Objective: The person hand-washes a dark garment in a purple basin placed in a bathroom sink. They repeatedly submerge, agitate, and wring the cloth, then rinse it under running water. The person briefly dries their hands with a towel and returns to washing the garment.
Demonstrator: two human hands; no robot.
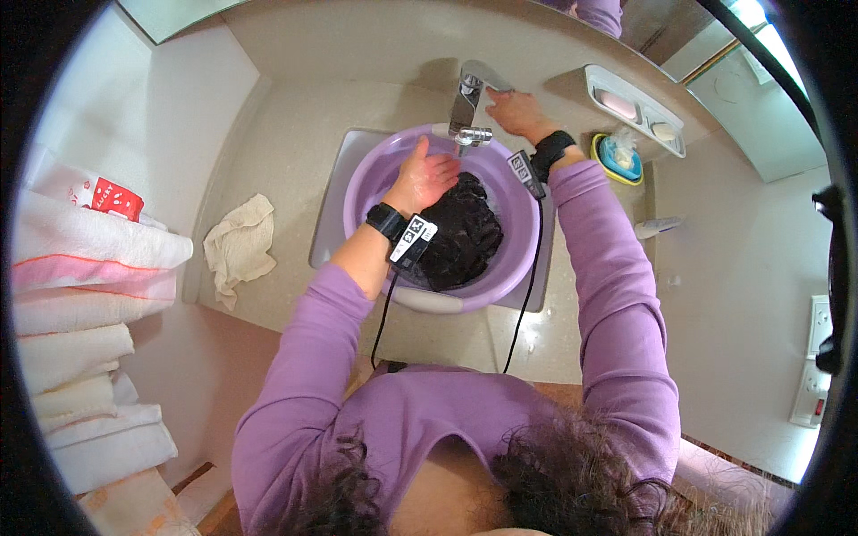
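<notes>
A purple plastic basin [529,248] sits in the sink, holding a wet, dark bundle of fabric [462,234]. Over the basin, my left hand [429,177] is held palm up with its fingers apart, below and left of the spout of a chrome faucet [466,100]. It holds nothing and looks wet. My right hand [519,114] is at the faucet's lever, index finger extended to the lever's end; its other fingers look curled. Each wrist wears a black strap with a small device and a cable.
A crumpled cream cloth [241,244] lies on the counter at the left, near hanging towels [94,281]. A wall soap tray [643,87] holds soap at the right, above small stacked bowls [620,164]. A tube [657,226] lies by the right wall.
</notes>
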